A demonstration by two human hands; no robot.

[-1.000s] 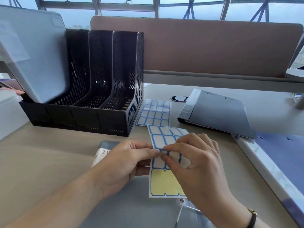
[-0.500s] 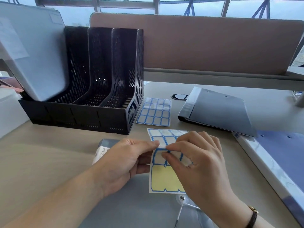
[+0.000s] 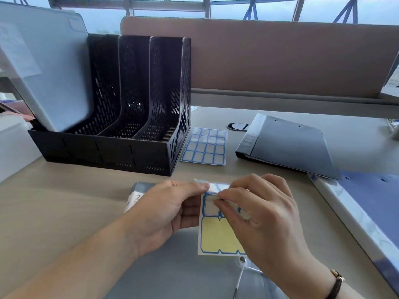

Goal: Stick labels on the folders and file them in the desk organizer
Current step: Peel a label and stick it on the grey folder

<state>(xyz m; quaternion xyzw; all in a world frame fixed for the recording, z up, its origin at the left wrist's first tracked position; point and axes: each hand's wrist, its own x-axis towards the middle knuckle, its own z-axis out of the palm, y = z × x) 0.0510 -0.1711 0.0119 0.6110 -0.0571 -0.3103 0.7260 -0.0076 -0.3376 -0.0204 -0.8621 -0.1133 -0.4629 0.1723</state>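
Observation:
My left hand (image 3: 168,212) pinches the left edge of a blue-bordered label sheet (image 3: 218,238), whose top is folded back towards me. My right hand (image 3: 259,214) pinches a label on that sheet with thumb and forefinger. Its lower rows show bare yellow backing. Under my hands lies a grey folder (image 3: 172,275) with a string clasp. A black desk organizer (image 3: 121,147) stands at the back left with a pale folder (image 3: 49,67) leaning in its leftmost slot. A full label sheet (image 3: 205,146) lies beside the organizer.
A dark grey folder (image 3: 289,145) lies flat at the right, and a blue one with a white spine (image 3: 367,203) overlaps the right edge. A white box (image 3: 13,145) sits far left. A brown partition (image 3: 259,55) closes the desk's back.
The top of the label sheet has bent back towards me, and my right fingers have shifted up to a label near the fold. The left hand keeps its hold.

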